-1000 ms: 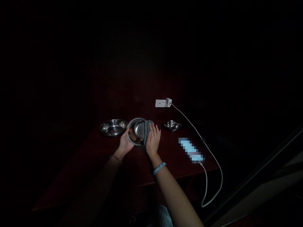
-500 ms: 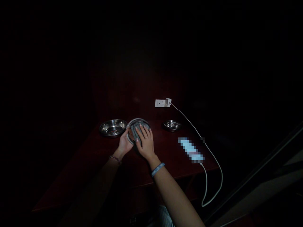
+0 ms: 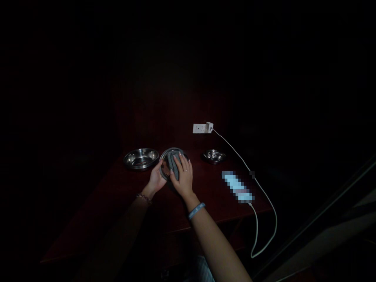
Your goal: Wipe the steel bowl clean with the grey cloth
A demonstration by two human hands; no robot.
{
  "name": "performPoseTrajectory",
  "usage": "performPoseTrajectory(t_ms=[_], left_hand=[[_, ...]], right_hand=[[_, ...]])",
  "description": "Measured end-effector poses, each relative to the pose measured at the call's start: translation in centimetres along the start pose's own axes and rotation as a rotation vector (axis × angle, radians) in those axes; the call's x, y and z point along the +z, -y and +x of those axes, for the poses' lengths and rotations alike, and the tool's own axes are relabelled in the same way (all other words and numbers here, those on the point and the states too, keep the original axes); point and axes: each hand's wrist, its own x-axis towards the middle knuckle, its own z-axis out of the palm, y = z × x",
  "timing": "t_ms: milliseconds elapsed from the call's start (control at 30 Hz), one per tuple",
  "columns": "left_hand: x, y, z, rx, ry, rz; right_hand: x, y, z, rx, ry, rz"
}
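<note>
Since the earliest frame, the right hand (image 3: 184, 176) has been moving leftward with the grey-green cloth (image 3: 173, 164), which is now lying across the middle of the steel bowl (image 3: 165, 168) instead of along its right edge. The bowl is sitting between the two hands over the front part of the dark red desk (image 3: 129, 207), tilting its open side toward the viewer; whether its underside is touching the desk is hard to tell. The left hand (image 3: 156, 179) is clamping the bowl's left rim, its thumb resting on the edge. The right hand is closing over the cloth and pressing it against the inside, a ring showing on one finger. A beaded bracelet (image 3: 143, 197) is circling the left wrist, a blue band (image 3: 196, 210) the right. Just left of the bowl, a wider steel dish (image 3: 141, 156) is standing on the desk; farther right, a small steel bowl (image 3: 214, 156) is resting near the back. In front of that, a glowing, blurred-out slab (image 3: 237, 187) is lying on the desk, and a white cable (image 3: 266, 194) is looping from it to a plug (image 3: 209, 127) in the wall socket (image 3: 199, 128).
</note>
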Motion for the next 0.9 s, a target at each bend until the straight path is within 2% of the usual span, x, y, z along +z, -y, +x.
performPoseTrajectory(t_ms=[267,433,567,767,900], left_hand=[[0.5,0.0,-0.7,-0.028,-0.081,0.037],[0.3,-0.3,-0.5,-0.002,-0.059,-0.009],[0.0,-0.6,-0.2,0.034,-0.069,-0.055],[0.3,-0.9,-0.4,0.073,0.012,-0.039],[0.2,-0.9,-0.4,0.113,0.02,-0.049]], right_hand=[[0.7,-1.5,0.0,0.244,-0.193,0.111],[1.4,-2.4,-0.1,0.291,-0.279,0.226],[1.9,-2.9,-0.2,0.329,-0.281,0.266],[2.1,-2.7,-0.2,0.358,-0.235,0.37],[2.1,-2.6,-0.2,0.366,-0.23,0.395]])
